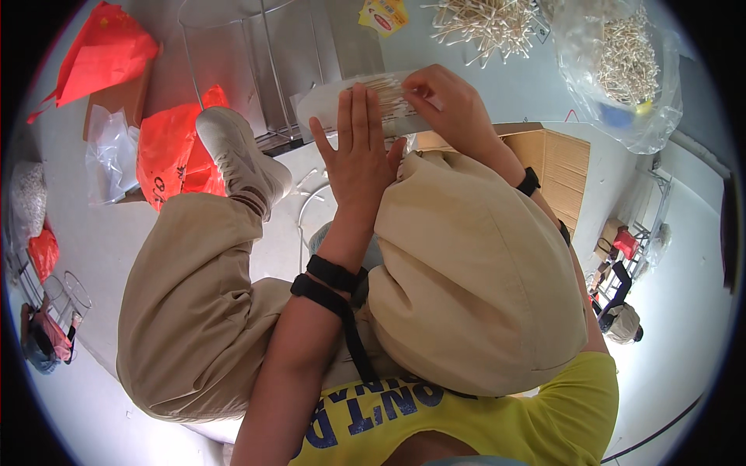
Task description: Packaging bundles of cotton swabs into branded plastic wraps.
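A clear plastic bag (315, 106) lies on the grey work surface at the top middle, with a bundle of cotton swabs (386, 92) inside or on it; I cannot tell which. Flat across the bag and the swabs' left part rests my left hand (358, 147), its fingers stretched out. At the swabs' right end is my right hand (451, 99), fingers curled and thumb brought toward the fingertips. Whatever that pinch holds is too small to name.
Loose cotton swabs (486, 27) are heaped beyond my right hand, beside a large clear bag of swabs (629, 62). A yellow label (383, 15) lies at the far edge. A wire frame (260, 46) and red plastic bags (175, 151) are left; a cardboard box (553, 167) stands right.
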`<move>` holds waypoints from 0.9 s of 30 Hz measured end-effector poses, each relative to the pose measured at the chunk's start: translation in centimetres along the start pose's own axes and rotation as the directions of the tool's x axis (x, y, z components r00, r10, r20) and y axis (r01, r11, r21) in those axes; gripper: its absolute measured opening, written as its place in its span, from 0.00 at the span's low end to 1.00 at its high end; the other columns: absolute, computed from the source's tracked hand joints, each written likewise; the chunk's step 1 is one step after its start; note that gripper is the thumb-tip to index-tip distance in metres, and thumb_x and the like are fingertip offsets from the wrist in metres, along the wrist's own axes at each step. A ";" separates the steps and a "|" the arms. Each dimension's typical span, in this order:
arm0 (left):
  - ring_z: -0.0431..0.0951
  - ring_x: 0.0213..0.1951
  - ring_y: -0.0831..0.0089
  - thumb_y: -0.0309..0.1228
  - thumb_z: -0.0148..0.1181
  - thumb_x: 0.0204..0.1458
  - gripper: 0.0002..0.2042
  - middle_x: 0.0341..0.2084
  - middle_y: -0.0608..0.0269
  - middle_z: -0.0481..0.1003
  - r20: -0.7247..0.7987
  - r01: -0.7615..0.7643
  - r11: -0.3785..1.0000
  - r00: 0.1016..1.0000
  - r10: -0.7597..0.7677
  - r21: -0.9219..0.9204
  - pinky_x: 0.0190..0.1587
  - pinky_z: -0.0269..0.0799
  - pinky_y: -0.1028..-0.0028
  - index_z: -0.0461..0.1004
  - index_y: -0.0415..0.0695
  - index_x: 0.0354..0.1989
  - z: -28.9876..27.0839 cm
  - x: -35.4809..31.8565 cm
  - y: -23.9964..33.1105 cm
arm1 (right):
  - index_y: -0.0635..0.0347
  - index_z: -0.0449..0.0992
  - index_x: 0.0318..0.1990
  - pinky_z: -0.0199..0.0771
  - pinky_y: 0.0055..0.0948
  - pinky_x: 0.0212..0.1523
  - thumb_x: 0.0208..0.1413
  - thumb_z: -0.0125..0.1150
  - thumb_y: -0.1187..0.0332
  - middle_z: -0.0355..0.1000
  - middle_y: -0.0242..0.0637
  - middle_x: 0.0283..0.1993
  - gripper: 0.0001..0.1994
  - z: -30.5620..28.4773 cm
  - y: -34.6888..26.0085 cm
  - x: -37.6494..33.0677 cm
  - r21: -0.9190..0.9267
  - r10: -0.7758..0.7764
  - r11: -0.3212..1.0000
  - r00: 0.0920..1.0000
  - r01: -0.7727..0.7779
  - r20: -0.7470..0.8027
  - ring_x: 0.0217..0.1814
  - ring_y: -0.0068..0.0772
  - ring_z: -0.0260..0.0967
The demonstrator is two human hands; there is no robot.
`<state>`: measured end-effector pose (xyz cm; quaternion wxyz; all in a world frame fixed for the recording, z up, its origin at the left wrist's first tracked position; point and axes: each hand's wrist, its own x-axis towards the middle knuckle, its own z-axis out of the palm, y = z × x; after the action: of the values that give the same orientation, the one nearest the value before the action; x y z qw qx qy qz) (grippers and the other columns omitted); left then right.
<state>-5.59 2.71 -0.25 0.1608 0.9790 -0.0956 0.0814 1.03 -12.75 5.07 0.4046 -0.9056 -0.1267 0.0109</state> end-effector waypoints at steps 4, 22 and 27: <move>0.47 0.70 0.69 0.53 0.59 0.44 0.44 0.68 0.62 0.50 -0.006 -0.001 1.000 1.000 0.001 0.008 0.68 0.35 0.44 0.51 0.45 0.69 0.0 0.0 0.0 | 0.59 0.74 0.32 0.74 0.32 0.32 0.50 0.62 0.76 0.71 0.35 0.32 0.03 -0.5 1.3 -0.8 -0.112 -0.015 0.994 0.998 0.009 -0.057 0.33 0.38 0.72; 0.46 0.70 0.68 0.54 0.55 0.48 0.41 0.68 0.62 0.50 0.041 0.002 0.999 0.999 -0.003 0.035 0.68 0.35 0.43 0.53 0.44 0.68 -0.3 0.1 0.4 | 0.60 0.72 0.37 0.74 0.29 0.34 0.52 0.62 0.72 0.74 0.35 0.34 0.07 -0.6 0.4 1.6 0.133 0.100 0.985 0.992 -0.110 0.081 0.33 0.31 0.73; 0.53 0.68 0.69 0.59 0.51 0.50 0.40 0.67 0.64 0.54 0.022 -0.014 0.992 1.000 0.011 0.125 0.68 0.36 0.45 0.57 0.45 0.66 -0.8 0.4 0.4 | 0.64 0.72 0.39 0.74 0.32 0.36 0.53 0.63 0.65 0.74 0.43 0.37 0.12 -1.5 -0.8 7.5 -0.138 0.152 0.976 0.983 -0.166 -0.107 0.35 0.38 0.74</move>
<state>-5.42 2.54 0.70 0.0977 0.9873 -0.0982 0.0780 8.33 -11.57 7.27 0.3406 -0.9395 -0.0345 -0.0093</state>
